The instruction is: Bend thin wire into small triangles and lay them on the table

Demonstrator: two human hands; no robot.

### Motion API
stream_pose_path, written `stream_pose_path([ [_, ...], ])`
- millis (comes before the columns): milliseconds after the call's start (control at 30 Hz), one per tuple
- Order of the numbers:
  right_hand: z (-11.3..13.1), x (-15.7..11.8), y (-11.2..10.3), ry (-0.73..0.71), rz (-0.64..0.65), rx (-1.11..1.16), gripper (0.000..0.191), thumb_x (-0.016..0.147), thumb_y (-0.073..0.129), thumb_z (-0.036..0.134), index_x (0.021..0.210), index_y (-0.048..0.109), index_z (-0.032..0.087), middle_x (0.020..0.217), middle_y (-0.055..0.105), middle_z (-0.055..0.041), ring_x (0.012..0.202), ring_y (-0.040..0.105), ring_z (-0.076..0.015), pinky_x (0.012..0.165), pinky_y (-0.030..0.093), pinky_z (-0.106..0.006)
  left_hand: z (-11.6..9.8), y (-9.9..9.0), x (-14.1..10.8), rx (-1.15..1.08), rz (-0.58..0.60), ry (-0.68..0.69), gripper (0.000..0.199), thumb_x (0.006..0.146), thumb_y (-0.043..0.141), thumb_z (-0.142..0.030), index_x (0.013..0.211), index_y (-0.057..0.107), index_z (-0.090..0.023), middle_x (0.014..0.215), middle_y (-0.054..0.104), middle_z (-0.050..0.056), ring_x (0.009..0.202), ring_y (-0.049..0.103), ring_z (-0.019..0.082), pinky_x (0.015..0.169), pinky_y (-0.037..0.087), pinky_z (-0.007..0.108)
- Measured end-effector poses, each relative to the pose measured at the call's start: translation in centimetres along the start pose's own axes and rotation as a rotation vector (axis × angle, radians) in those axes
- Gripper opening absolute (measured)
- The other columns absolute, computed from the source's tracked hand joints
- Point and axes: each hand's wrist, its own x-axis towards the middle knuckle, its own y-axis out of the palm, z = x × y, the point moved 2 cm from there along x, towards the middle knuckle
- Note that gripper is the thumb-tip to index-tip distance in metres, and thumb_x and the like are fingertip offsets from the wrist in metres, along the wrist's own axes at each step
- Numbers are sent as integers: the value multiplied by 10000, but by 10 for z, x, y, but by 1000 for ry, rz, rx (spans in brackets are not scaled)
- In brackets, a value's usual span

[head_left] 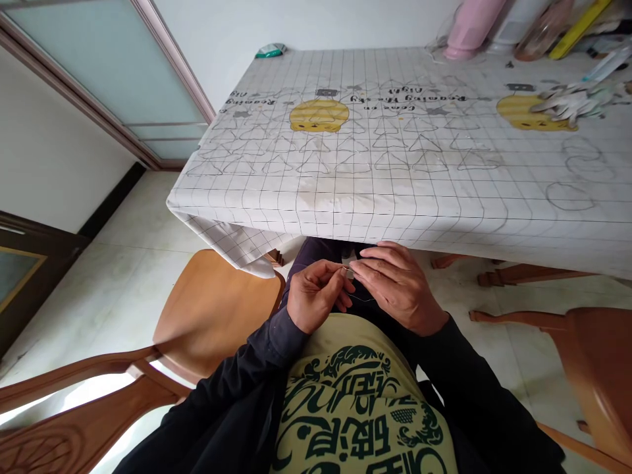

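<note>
Over my lap, just below the table's front edge, my left hand [320, 289] pinches a thin wire [347, 268] between thumb and forefinger. My right hand [399, 286] meets it from the other side, fingers pressed together at the wire; its thumb is mostly hidden. A fine loose length of the wire curves beneath the hands. On the table lie rows of thin wire pieces bent into roughly triangular outlines [316, 162]. Rounder coils of wire [570, 196] rest toward the right.
A checked tablecloth [336, 204] hangs over the table's front edge. At the back right stand a pink bottle [471, 29] and other containers, with crumpled gloves [567, 105] nearby. A green packet [270, 51] lies at the back left. Wooden chairs [217, 309] flank me.
</note>
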Motion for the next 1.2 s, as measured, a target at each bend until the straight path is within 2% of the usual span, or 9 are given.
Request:
stream_pose_path([
  [167, 1, -6, 8, 0, 95, -28, 641, 1070, 595, 37, 1665, 544, 272, 1256, 848, -95, 1249, 768, -318, 1169, 558, -633, -1, 3, 0, -31, -44, -2, 427, 975, 794, -555, 978, 711, -137, 763, 778, 55, 504, 704, 146, 460, 606, 253],
  [400, -3, -14, 27, 3, 50, -133, 635, 1066, 546, 16, 1677, 521, 186, 1286, 832, -160, 1233, 783, -334, 1156, 579, -616, 4, 3, 4, -39, -85, -72, 422, 960, 795, -552, 961, 672, -148, 819, 812, 87, 506, 707, 149, 421, 575, 239],
  [600, -5, -6, 0, 37, 59, -102, 613, 1066, 692, 164, 1656, 530, 185, 1392, 781, -180, 1334, 721, -352, 1190, 551, -595, 1, -1, 5, -42, -39, -79, 444, 953, 806, -562, 979, 692, -133, 835, 822, 109, 545, 735, 161, 422, 567, 227],
  [700, -5, -8, -19, 190, -68, -53, 550, 1067, 707, 260, 1600, 586, 195, 1466, 734, -186, 1404, 667, -373, 1199, 536, -599, -3, -2, 5, -68, -65, -45, 429, 950, 820, -544, 969, 692, -136, 816, 816, 100, 551, 739, 164, 428, 576, 230],
  [800, -8, -20, -24, 493, -179, 89, 323, 1129, 605, 328, 1421, 705, 234, 1304, 805, -139, 1248, 757, -327, 1097, 605, -540, -5, -2, 5, -108, -80, -20, 418, 940, 836, -531, 958, 693, -138, 810, 814, 98, 562, 752, 180, 433, 595, 250],
  [933, -6, -30, -8, 737, -78, 466, 297, 1165, 553, 412, 1355, 714, 250, 1202, 840, -101, 1060, 824, -264, 952, 678, -444, -6, -2, 6, -150, -97, -20, 397, 931, 858, -501, 947, 689, -141, 812, 820, 97, 556, 755, 181, 434, 601, 253],
  [1000, -4, -27, -5, 667, -82, 474, 344, 1131, 635, 392, 1446, 673, 258, 1316, 809, -112, 1151, 801, -274, 1013, 668, -470, -6, -3, 5, -156, -98, -27, 396, 923, 871, -492, 944, 690, -141, 812, 822, 95, 552, 753, 177, 433, 599, 249],
  [1100, -3, -14, -7, 387, -102, 248, 452, 1051, 762, 278, 1495, 677, 274, 1450, 747, -121, 1346, 705, -317, 1157, 591, -555, -6, -3, 5, -144, -78, -35, 407, 920, 876, -499, 953, 693, -136, 798, 819, 90, 545, 749, 178, 437, 606, 254],
  [1200, -4, -4, -11, 118, -26, 137, 386, 1054, 707, 127, 1400, 755, 291, 1380, 789, -85, 1361, 692, -308, 1146, 597, -557, -6, -4, 4, -123, -50, -42, 407, 928, 869, -502, 942, 697, -133, 756, 801, 75, 520, 734, 172, 431, 603, 255],
])
